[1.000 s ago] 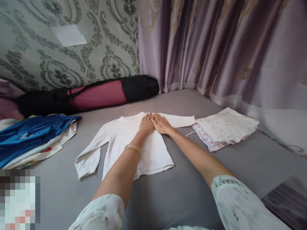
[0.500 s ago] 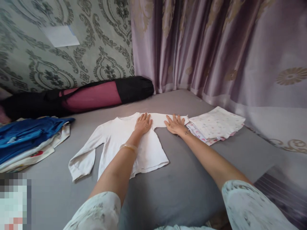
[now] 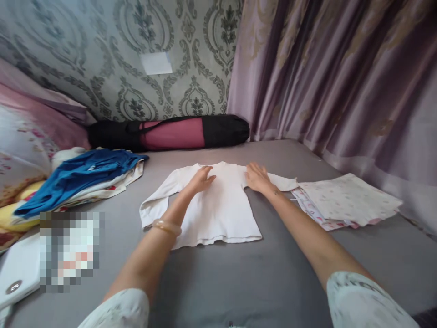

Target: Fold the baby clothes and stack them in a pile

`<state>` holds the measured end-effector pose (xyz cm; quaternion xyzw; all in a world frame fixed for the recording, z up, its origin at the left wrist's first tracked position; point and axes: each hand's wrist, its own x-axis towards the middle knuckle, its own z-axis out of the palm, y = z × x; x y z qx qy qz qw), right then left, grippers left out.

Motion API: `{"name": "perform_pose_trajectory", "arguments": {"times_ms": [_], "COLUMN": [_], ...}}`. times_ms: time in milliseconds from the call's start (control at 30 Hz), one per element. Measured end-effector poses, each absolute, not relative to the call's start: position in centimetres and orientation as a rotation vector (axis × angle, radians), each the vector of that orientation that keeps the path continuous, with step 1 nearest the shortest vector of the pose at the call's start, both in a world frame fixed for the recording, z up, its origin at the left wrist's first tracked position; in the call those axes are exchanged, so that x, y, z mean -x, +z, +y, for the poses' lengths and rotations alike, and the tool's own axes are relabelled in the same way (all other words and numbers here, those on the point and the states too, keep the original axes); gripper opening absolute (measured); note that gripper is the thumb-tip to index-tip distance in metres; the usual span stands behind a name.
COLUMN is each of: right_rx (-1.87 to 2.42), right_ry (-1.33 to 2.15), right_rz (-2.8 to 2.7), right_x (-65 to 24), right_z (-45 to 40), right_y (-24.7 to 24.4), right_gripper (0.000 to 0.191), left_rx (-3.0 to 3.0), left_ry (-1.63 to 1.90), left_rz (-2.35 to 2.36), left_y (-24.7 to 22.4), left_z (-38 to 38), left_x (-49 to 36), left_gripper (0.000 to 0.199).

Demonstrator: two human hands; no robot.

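A white long-sleeved shirt (image 3: 221, 205) lies spread on the grey bed sheet (image 3: 218, 282), its neckline away from me. Its right sleeve stretches straight out, while the left one bends down toward me. Over the upper left of the shirt is my left hand (image 3: 202, 180), fingers apart and holding nothing; whether it touches the cloth I cannot tell. My right hand (image 3: 257, 176) is at the shirt's right shoulder, where the sleeve begins, its fingers stretched out and slightly blurred. Past the right cuff lies a stack of folded patterned cloths (image 3: 351, 200).
At left is a pile of clothes with a blue garment (image 3: 92, 168) on top. A white device (image 3: 22, 269) lies nearer me, beside a pixelated patch. A black and pink long bag (image 3: 170, 133) rests along the wall; a purple curtain (image 3: 307, 68) hangs at right.
The view has turned left, bringing the white device in. My right hand has moved from near the right cuff back to the shoulder. My left hand has shifted toward the shirt's left shoulder.
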<state>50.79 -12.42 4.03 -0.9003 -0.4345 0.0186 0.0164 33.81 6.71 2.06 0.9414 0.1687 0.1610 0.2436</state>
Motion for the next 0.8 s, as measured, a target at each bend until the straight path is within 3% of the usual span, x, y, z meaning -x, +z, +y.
{"name": "perform_pose_trajectory", "arguments": {"times_ms": [233,567,800], "right_rx": [2.600,2.681,2.543], "right_ry": [0.248,0.226,0.101], "right_rz": [-1.525,-1.424,-1.584], "right_x": [-45.7,-47.5,-43.3], "right_z": [-3.5,-2.0,0.3], "right_y": [2.1,-0.2,1.9], "right_gripper": [0.067,0.067,0.059], "left_rx": [-2.598,-2.172,-2.210], "left_ry": [0.565,0.331,0.098], "left_rz": [0.903,1.414,1.478], "left_y": [3.0,3.7,4.4], "left_z": [9.7,9.2,8.6], "left_x": [-21.1,-10.7,-10.8], "left_gripper": [0.045,0.079,0.054]}}
